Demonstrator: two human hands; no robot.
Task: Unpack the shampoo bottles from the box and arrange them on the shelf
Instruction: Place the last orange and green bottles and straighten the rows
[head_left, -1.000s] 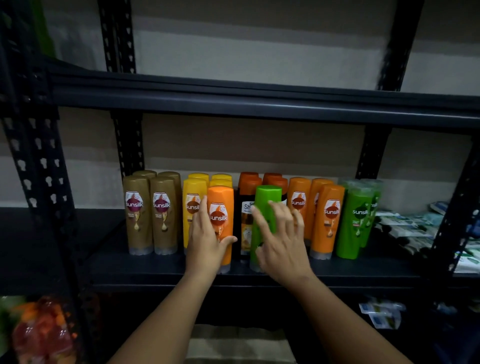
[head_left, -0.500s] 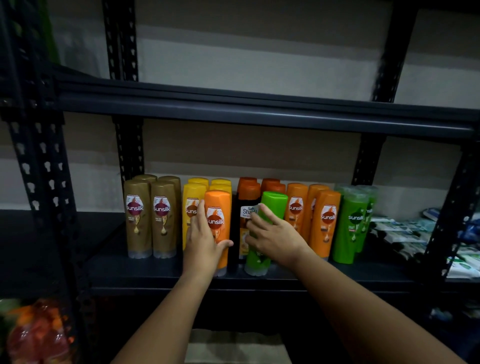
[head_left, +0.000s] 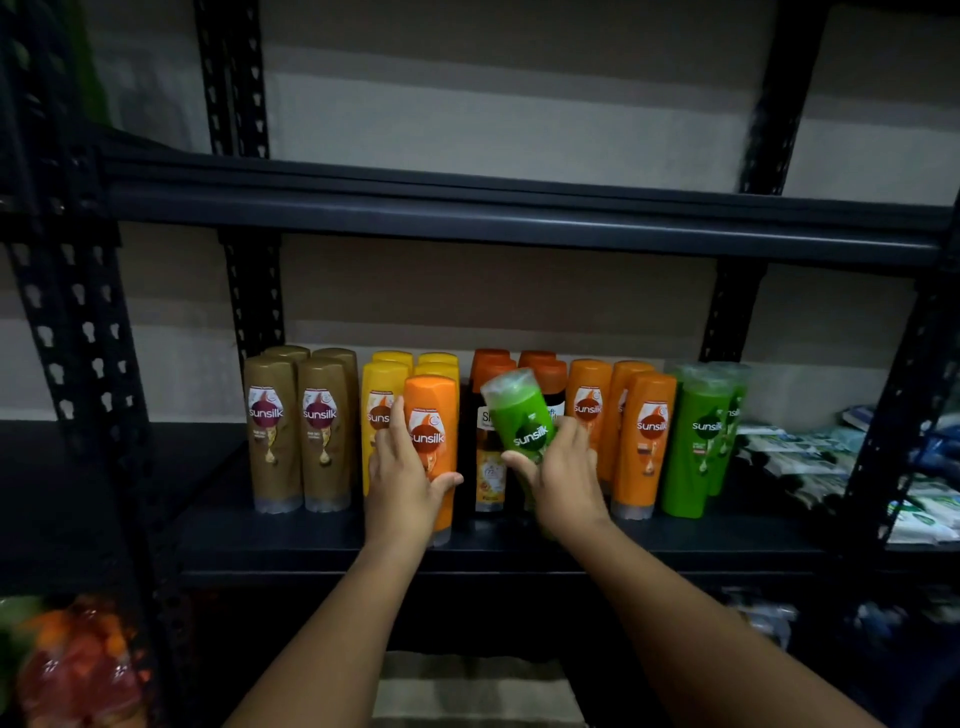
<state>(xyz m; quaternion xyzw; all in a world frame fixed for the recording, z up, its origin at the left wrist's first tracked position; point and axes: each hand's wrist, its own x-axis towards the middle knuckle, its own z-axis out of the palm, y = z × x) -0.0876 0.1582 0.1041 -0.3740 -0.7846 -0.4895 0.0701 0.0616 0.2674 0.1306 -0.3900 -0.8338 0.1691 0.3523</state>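
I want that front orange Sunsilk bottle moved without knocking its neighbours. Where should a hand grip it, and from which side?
Grip the front orange Sunsilk bottle around its mid-body, coming straight from the front. It stands upright ahead of the yellow bottles, so its sides are exposed; the left hand already wraps it there.
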